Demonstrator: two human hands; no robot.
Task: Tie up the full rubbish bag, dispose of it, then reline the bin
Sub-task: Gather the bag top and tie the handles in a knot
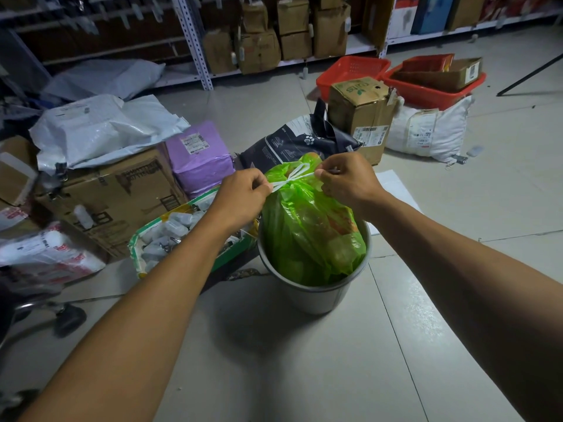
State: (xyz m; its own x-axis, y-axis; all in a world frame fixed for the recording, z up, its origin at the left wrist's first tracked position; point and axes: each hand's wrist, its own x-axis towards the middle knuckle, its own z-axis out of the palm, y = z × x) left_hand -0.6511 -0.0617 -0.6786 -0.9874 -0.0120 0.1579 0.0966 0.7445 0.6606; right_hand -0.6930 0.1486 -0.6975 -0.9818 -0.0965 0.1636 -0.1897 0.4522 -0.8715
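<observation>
A full green bag sits in a grey bin on a tiled floor, its neck gathered by a white drawstring. The left hand and right hand each pinch one end of the string, pulled taut to either side. Parcels and boxes lie behind.

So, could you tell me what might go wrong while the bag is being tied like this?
Both hands, left hand and right hand, pull the thin white drawstring apart; it might snap or tear the green bag. The bag bulges above the grey bin, so lifting it out could tip the bin.
</observation>
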